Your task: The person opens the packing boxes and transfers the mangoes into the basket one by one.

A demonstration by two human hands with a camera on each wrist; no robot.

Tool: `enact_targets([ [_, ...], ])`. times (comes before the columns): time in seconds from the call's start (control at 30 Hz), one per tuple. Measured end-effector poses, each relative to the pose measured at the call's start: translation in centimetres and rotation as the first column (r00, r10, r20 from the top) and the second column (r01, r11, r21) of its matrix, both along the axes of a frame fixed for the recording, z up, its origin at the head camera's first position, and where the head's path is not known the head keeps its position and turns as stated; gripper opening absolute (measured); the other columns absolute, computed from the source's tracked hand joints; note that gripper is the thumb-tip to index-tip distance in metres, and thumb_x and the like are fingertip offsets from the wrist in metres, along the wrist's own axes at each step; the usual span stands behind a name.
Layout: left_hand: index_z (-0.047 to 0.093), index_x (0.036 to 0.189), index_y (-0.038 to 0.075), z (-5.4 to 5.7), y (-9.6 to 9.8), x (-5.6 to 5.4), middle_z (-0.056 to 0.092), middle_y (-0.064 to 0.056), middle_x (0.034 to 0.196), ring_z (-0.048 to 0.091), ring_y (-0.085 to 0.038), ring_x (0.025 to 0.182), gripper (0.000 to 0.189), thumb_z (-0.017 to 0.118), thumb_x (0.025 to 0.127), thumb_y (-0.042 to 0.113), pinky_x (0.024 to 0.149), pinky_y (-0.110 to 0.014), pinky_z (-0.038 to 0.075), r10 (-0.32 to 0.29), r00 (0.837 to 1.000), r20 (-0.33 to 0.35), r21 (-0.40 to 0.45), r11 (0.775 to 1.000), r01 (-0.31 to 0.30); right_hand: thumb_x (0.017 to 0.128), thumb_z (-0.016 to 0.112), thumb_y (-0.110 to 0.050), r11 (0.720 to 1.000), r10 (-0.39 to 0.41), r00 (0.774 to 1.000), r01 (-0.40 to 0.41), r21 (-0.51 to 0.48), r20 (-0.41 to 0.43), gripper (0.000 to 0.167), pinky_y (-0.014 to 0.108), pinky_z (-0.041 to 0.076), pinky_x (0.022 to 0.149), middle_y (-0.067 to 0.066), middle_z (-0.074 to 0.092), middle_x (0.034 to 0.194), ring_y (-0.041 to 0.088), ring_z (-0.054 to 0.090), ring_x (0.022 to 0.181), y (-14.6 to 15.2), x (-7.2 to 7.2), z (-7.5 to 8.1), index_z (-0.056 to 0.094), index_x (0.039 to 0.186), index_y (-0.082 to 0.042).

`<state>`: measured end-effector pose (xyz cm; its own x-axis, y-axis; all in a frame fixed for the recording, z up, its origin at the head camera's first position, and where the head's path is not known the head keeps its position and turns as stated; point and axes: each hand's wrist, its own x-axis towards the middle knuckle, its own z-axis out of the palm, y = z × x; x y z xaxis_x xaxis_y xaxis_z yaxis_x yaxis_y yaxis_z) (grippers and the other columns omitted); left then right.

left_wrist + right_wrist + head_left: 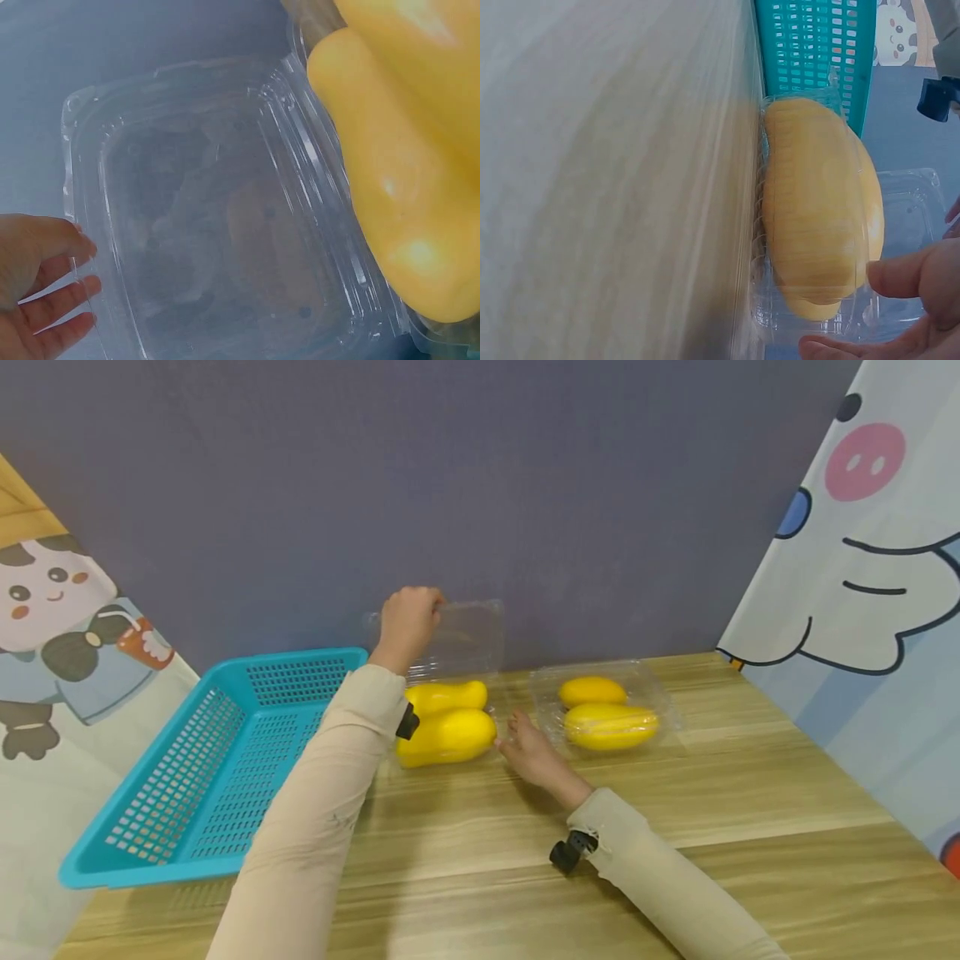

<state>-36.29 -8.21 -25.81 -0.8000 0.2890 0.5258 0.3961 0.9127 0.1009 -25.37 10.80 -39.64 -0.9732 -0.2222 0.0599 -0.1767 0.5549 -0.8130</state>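
Observation:
My left hand (409,620) holds the raised lid (187,225) of a clear hinged plastic box by its outer edge, thumb on one side and fingers on the other. Inside the box base lie two long, smooth yellow fruits (450,737), narrower at one end, side by side. At the base's right end is my right hand (531,750). In the right wrist view its extended thumb (896,276) overlaps the rim beside the fruits, and the fingers lie along the outside of the end wall. The lid stands tilted back towards the grey wall.
Right of my right hand stands a second clear plastic box (667,714) with two yellow fruits (611,727) in it. A turquoise perforated basket (161,868) takes up the left of the wooden table (480,868). A grey wall (480,510) rises directly behind.

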Motion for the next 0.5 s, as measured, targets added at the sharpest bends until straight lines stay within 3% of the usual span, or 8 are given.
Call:
enact_targets([
  [0.23, 0.071, 0.107, 0.007, 0.0, 0.2, -1.2, 0.070, -0.011, 0.104, 0.065, -0.032, 0.086, 0.026, 0.053, 0.089, 0.002, 0.071, -0.044, 0.054, 0.025, 1.000, 0.014, 0.038, 0.999, -0.025, 0.096, 0.051, -0.015, 1.000, 0.007, 1.000, -0.007, -0.006, -0.008, 0.066, 0.050, 0.033, 0.106, 0.036, 0.034, 0.139, 0.045, 0.040, 0.127, 0.1, 0.1, 0.0, 0.014, 0.143, 0.015],
  [0.5, 0.067, 0.115, 0.008, -0.2, 0.7, -1.9, 0.068, -0.012, 0.108, 0.065, -0.032, 0.087, 0.033, 0.054, 0.086, 0.000, 0.067, -0.043, 0.054, 0.076, 0.996, 0.035, 0.008, 0.997, -0.076, 0.096, 0.051, -0.015, 1.000, 0.002, 1.000, -0.002, 0.011, -0.008, 0.065, 0.051, 0.034, 0.105, 0.036, 0.036, 0.138, 0.045, 0.042, 0.125, 0.2, 0.2, 0.1, 0.015, 0.142, 0.015],
])
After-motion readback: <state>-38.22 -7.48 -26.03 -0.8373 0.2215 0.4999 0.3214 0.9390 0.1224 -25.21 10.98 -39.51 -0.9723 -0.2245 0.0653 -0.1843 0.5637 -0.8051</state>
